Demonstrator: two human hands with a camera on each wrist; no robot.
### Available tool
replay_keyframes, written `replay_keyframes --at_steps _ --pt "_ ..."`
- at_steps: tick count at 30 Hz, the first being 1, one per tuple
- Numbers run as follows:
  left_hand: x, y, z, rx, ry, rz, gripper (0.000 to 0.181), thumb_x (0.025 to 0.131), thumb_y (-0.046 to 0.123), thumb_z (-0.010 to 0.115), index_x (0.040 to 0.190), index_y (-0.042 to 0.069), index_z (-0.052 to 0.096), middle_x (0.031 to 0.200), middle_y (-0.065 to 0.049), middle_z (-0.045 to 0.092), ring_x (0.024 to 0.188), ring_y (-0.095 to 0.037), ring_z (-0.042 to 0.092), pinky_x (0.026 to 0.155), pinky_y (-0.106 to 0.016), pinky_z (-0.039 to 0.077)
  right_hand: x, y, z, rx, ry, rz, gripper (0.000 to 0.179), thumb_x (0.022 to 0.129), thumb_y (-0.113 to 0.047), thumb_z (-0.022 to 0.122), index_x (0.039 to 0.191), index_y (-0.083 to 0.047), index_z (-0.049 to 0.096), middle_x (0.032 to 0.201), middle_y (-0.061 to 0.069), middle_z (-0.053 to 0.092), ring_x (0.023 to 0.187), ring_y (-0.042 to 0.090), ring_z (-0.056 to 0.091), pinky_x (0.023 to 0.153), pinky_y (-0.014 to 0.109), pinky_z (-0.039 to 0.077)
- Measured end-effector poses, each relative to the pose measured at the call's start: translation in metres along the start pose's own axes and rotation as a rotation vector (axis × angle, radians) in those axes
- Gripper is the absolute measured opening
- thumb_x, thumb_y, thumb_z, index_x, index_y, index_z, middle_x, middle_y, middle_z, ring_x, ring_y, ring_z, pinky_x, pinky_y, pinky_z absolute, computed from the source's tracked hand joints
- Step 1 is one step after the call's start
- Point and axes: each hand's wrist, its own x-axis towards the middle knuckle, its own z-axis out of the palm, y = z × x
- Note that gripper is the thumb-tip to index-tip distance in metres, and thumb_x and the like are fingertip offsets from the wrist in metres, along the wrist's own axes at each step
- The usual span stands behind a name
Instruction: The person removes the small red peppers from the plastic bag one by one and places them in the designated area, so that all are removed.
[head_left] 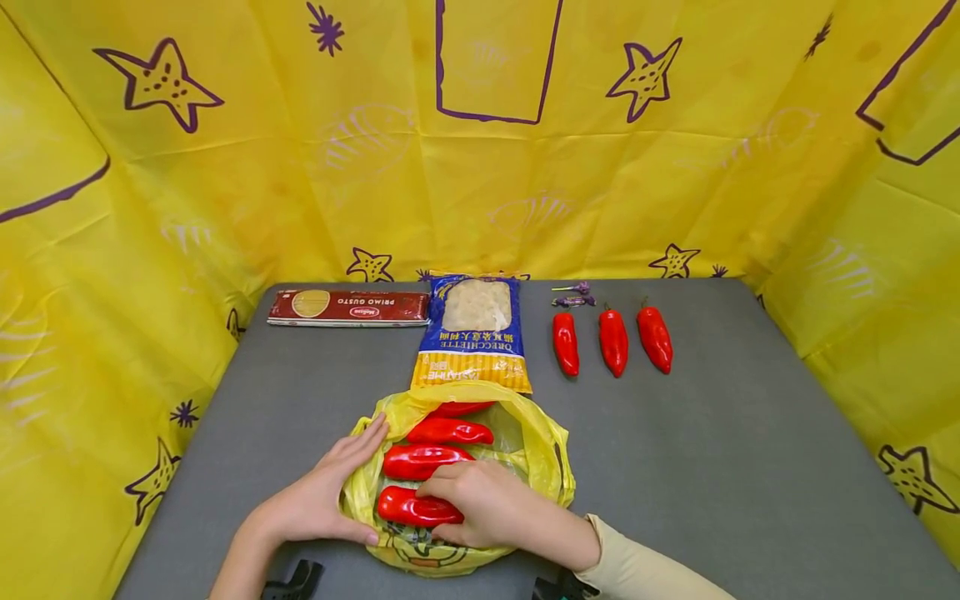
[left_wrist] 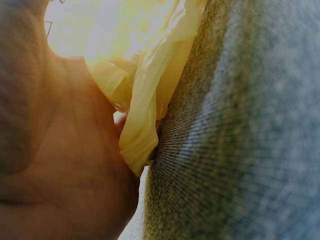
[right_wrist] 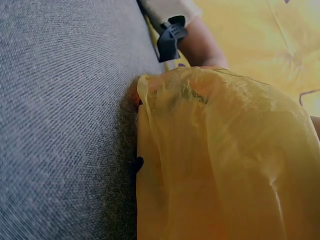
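A yellow plastic bag (head_left: pixel 551 450) stands with its mouth open near the front of the table. Several red peppers (head_left: pixel 427 461) lie side by side inside it. My right hand (head_left: pixel 487 500) reaches into the bag, its fingers and thumb around the end of the nearest red pepper (head_left: pixel 405 506). Along the bag's left side rests my left hand (head_left: pixel 322 487), fingers straight and thumb spread against the rim. In the left wrist view, crumpled yellow plastic lies beside the left palm (left_wrist: pixel 75 140). The bag's wall (right_wrist: pixel 225 160) hides the right hand in the right wrist view.
Behind the bag lies a blue and yellow orecchiette pasta packet (head_left: pixel 476 329), with a dark red pasta packet (head_left: pixel 348 308) to its left. Three red peppers (head_left: pixel 613 342) and two small purple-wrapped candies (head_left: pixel 573 300) lie at the back right. Yellow cloth walls (head_left: pixel 480 183) surround the grey table (head_left: pixel 712 467).
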Motion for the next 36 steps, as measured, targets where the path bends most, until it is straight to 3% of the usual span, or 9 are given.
replay_keyframes --at_steps 11,19,25,36 --pt "-0.001 0.001 0.001 0.004 0.012 0.015 0.131 0.071 0.052 0.096 0.172 0.024 0.018 0.179 -0.005 0.012 0.151 -0.042 0.026 0.109 -0.079 0.033 0.0 0.001 0.0 -0.019 0.071 -0.004 0.028 0.091 -0.025 0.08 0.118 -0.017 0.078 0.11 -0.008 0.078 0.103 0.006 0.071 0.094 0.02 0.055" --pt "-0.001 0.0 -0.001 -0.003 -0.006 -0.025 0.13 0.072 0.056 0.095 0.172 0.027 0.017 0.18 -0.001 0.012 0.152 -0.037 0.024 0.11 -0.075 0.035 -0.001 0.003 -0.007 -0.012 0.106 0.002 0.027 0.088 -0.023 0.08 0.114 -0.017 0.077 0.103 -0.008 0.076 0.093 0.008 0.066 0.085 0.019 0.052" --pt "-0.002 -0.002 0.0 -0.019 -0.003 -0.033 0.131 0.071 0.057 0.095 0.172 0.028 0.017 0.179 0.001 0.012 0.153 -0.037 0.023 0.111 -0.076 0.033 -0.003 0.004 -0.017 0.004 0.052 0.033 0.032 0.089 -0.023 0.079 0.12 -0.018 0.075 0.105 -0.007 0.075 0.095 0.006 0.067 0.086 0.019 0.054" --pt "-0.002 -0.002 0.0 -0.01 0.002 -0.027 0.131 0.07 0.059 0.094 0.172 0.028 0.018 0.179 0.001 0.013 0.154 -0.038 0.022 0.111 -0.077 0.032 -0.004 0.008 -0.023 0.088 -0.074 0.07 0.042 0.091 -0.017 0.075 0.133 -0.021 0.071 0.123 -0.008 0.074 0.112 0.007 0.067 0.099 0.025 0.053"
